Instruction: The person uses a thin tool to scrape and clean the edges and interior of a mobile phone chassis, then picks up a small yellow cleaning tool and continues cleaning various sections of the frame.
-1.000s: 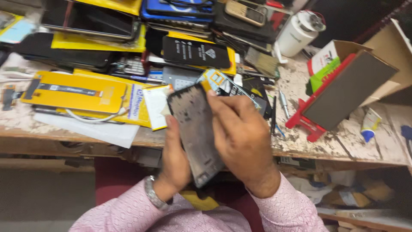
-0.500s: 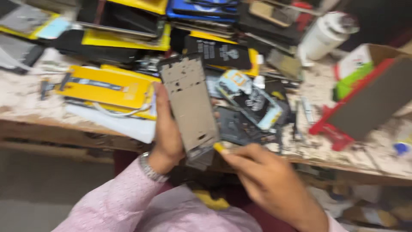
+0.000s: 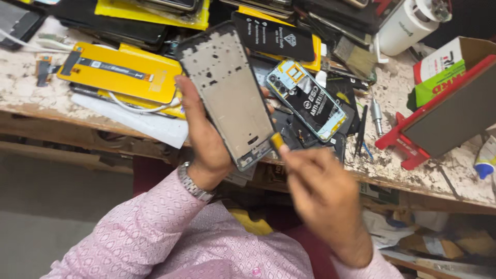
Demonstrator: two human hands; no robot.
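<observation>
My left hand (image 3: 204,137) holds a bare grey phone frame (image 3: 227,93) upright over the bench edge, its inner side facing me. A metal watch sits on that wrist. My right hand (image 3: 320,191) is below and to the right of the frame, pinching a small yellow strip (image 3: 277,140) that touches the frame's lower right corner. Both sleeves are pink and patterned.
The worn workbench (image 3: 444,173) is crowded: yellow screen packs (image 3: 121,72), a phone part in a silver anti-static bag (image 3: 310,101), black boxes, a white cup (image 3: 405,23), a red stand (image 3: 444,116), screwdrivers (image 3: 376,116) and a green-and-white carton (image 3: 442,70).
My right hand came off the frame's face and dropped to its lower right, now pinching the yellow strip. My left hand kept the frame, raising and tilting it.
</observation>
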